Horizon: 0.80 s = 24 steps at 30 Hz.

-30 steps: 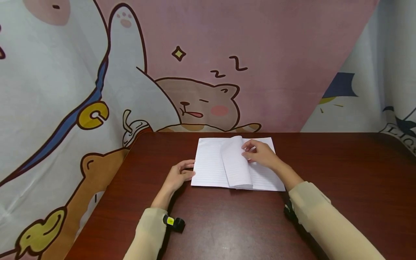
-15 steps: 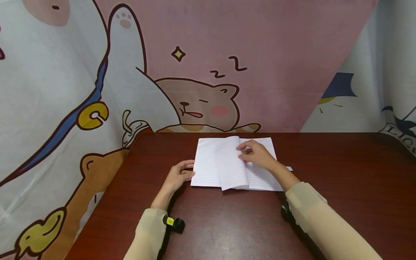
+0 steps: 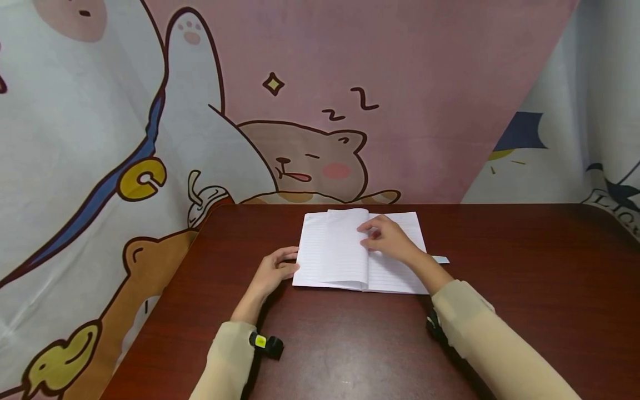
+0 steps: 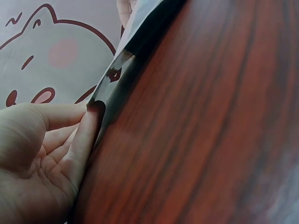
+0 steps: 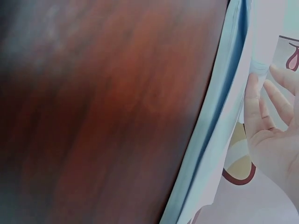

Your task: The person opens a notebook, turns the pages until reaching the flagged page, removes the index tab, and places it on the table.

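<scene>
An open notebook (image 3: 397, 272) with ruled pages lay near the far edge of the dark reddish wooden table (image 3: 330, 344), its spine running roughly away from the person. A leaf (image 3: 345, 250) curved over its left side, the rounded edge close to the middle of the spread. The left hand (image 3: 270, 272) was at the notebook's left edge, pinching it between thumb and forefinger. The right hand (image 3: 390, 239) reached in over the right-hand page; its fingers were loosely bent and spread, thumb apart from forefinger, with the tips at the leaf's rounded edge, though I couldn't tell whether they had any grip on the paper. A small pale strip (image 3: 440, 259) poked out beyond the right forearm. Both arms wore cream sleeves (image 3: 495, 339), and a black device (image 3: 266, 344) with a yellow-green patch sat at the left cuff. Behind the table hung a pink and white backdrop (image 3: 425, 83), printed with a brown cartoon animal (image 3: 320, 161) dozing, tongue out, and a yellow bell (image 3: 142, 179) on a blue band.
</scene>
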Available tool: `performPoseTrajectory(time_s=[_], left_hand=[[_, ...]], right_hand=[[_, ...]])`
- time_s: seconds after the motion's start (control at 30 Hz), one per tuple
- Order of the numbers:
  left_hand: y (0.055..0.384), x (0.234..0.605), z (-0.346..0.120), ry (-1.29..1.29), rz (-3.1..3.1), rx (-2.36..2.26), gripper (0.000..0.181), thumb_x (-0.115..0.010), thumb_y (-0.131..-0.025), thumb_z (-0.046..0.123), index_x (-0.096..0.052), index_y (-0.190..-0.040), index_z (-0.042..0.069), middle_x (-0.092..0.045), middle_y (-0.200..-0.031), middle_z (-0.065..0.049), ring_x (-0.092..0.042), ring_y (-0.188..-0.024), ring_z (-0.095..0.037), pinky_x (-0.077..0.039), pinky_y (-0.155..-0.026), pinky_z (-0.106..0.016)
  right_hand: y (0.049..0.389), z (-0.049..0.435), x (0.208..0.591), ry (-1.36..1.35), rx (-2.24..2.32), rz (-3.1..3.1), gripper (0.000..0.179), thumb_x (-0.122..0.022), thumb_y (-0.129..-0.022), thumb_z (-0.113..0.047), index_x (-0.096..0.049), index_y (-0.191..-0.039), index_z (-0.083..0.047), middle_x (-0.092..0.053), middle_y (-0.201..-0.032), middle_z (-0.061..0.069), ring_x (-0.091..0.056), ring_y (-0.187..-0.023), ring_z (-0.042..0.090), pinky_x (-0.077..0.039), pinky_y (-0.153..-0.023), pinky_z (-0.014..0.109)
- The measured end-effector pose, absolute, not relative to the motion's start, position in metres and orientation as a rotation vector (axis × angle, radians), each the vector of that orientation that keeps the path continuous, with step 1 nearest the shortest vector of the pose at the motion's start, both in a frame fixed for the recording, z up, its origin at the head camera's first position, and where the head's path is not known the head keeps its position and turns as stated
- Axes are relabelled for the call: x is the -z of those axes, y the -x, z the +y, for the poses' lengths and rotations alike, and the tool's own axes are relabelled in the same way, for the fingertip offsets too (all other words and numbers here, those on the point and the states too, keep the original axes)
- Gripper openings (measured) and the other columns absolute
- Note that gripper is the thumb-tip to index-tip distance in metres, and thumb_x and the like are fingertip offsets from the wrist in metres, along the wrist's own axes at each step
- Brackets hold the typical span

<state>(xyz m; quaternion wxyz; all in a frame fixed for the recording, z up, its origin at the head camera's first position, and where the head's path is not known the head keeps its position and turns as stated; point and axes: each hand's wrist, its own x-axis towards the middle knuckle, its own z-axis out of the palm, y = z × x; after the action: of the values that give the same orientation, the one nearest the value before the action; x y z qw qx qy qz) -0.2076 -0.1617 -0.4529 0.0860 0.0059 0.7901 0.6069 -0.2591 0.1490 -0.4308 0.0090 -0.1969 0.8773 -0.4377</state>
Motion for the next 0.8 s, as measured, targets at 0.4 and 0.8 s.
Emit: performPoseTrajectory(time_s=[0.4, 0.8], left_hand=[[0.207, 0.454, -0.163, -0.050, 2.343, -1.819, 0.042, -0.067, -0.095, 0.010, -0.059, -0.136, 0.006, -0.063, -0.131, -0.020, -0.065, -0.093, -0.011, -0.058, -0.082, -0.028], [0.208, 0.454, -0.164, -0.060, 2.339, -1.800, 0.046, -0.069, -0.093, 0.013, -0.057, -0.138, 0.007, -0.062, -0.133, -0.019, -0.065, -0.095, -0.011, -0.058, -0.084, -0.027]], right_hand=[[0.257, 0.140, 0.431, 0.705, 1.371, 2.753, 0.025, -0.075, -0.084, -0.004, -0.072, -0.109, 0.001, -0.060, -0.114, 0.020, -0.064, -0.095, 0.028, -0.053, -0.086, 0.036], [0.251, 0.128, 0.431, 0.765, 1.394, 2.638, 0.023, -0.071, -0.087, -0.003, -0.070, -0.110, 0.000, -0.064, -0.117, 0.018, -0.066, -0.104, 0.032, -0.055, -0.094, 0.043]])
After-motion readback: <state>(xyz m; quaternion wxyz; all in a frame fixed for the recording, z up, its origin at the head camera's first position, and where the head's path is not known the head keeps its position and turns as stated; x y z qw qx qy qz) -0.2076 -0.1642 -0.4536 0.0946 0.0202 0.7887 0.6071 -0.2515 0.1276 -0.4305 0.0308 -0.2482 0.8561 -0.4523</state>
